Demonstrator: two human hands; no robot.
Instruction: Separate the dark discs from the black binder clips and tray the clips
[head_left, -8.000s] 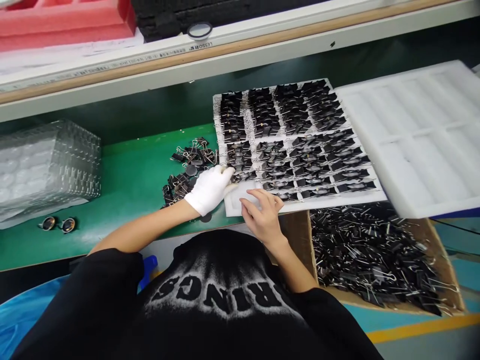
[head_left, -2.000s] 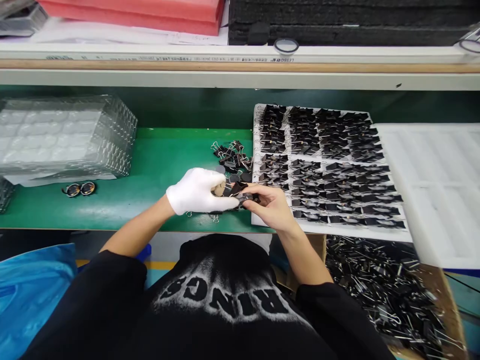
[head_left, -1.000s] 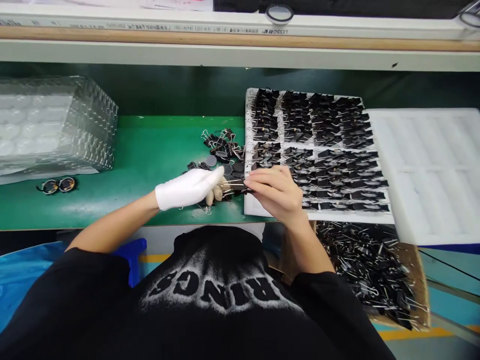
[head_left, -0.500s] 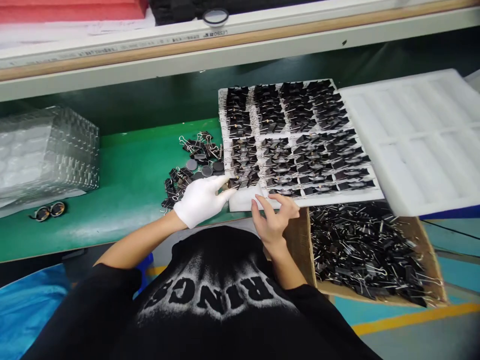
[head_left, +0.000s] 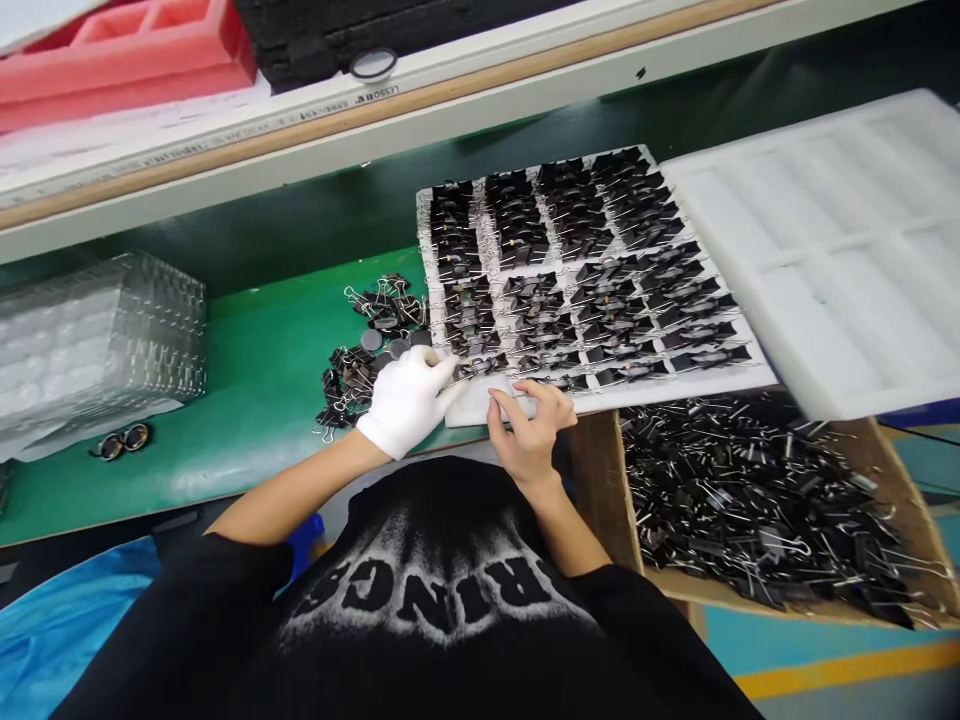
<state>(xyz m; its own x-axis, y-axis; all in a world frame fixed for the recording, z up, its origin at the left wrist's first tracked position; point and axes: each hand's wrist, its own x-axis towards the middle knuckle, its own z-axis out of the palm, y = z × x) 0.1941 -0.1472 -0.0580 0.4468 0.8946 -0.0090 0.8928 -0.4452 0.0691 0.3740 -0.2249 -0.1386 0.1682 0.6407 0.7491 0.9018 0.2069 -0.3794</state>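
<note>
We hold our white-gloved left hand (head_left: pixel 459 372) at the near left corner of the white foam tray (head_left: pixel 660 392), its thumb and forefinger at the black metal binder clips (head_left: pixel 541 330) standing there in rows; we cannot tell whether they grip one. Our bare right hand (head_left: pixel 504 396) hovers just beside, thumb and forefinger parted, with nothing visible between them. Loose black binder clips (head_left: pixel 349 375) and dark round discs (head_left: pixel 371 340) lie left of the tray on the green tabletop (head_left: pixel 262 350).

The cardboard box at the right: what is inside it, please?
Inside the cardboard box lies a heap of black clips with metal handles. The bottom is hidden under them, so I cannot tell what lies deeper.
</note>
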